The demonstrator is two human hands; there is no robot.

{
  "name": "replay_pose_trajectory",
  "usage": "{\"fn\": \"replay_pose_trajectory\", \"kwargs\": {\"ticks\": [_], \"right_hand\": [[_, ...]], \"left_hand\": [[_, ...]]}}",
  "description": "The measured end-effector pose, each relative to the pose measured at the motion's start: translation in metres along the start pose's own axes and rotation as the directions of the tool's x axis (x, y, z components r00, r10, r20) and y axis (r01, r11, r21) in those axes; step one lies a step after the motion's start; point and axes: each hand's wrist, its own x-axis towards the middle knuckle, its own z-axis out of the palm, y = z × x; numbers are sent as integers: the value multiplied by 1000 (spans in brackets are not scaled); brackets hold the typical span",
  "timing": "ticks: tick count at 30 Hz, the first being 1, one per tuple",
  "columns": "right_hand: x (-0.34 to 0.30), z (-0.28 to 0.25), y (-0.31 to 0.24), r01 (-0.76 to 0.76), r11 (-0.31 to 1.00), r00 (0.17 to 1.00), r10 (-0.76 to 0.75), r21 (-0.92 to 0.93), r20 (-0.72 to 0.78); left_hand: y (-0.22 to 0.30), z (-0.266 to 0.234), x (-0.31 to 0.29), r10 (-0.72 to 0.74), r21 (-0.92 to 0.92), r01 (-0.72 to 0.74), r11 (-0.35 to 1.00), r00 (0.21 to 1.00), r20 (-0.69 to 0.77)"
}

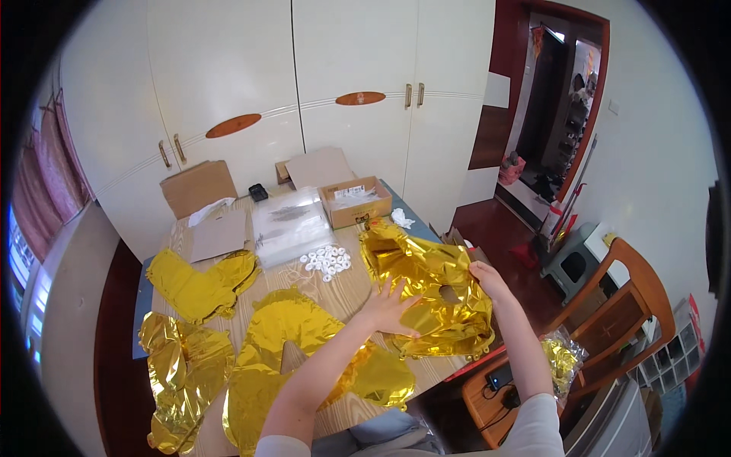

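A flat, crinkled gold foil balloon (411, 263) with a hole in it lies at the right side of the wooden table (242, 297). My left hand (388, 308) rests on its left part, fingers spread out over the foil. At the balloon's right edge, my right hand (489, 280) pinches the foil between thumb and fingers. A large gold foil balloon with an opening (285, 316) spreads out left of my left forearm, partly hidden by it. Two more gold foil balloons, one bent (199, 286) and one wrinkled (183, 373), lie at the table's left.
White rings (327, 263) sit in a loose pile mid-table. Behind them are a stack of clear plastic sheets (292, 228), an open cardboard box (358, 215) and cardboard pieces (199, 189). A wooden chair (636, 286) at right bears a bag of gold foil (562, 362).
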Motion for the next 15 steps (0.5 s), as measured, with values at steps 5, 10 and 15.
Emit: {"fn": "replay_pose_trajectory", "kwargs": {"ticks": [5, 10, 15], "right_hand": [[40, -89, -17, 103, 990, 973, -80, 96, -219], [56, -133, -70, 382, 837, 882, -203, 392, -425], [36, -120, -117, 628, 772, 637, -438, 97, -635]], "left_hand": [[11, 4, 13, -11, 12, 10, 1000, 998, 68], [10, -2, 7, -32, 11, 31, 999, 997, 72], [4, -2, 1, -56, 5, 56, 998, 994, 98]]}}
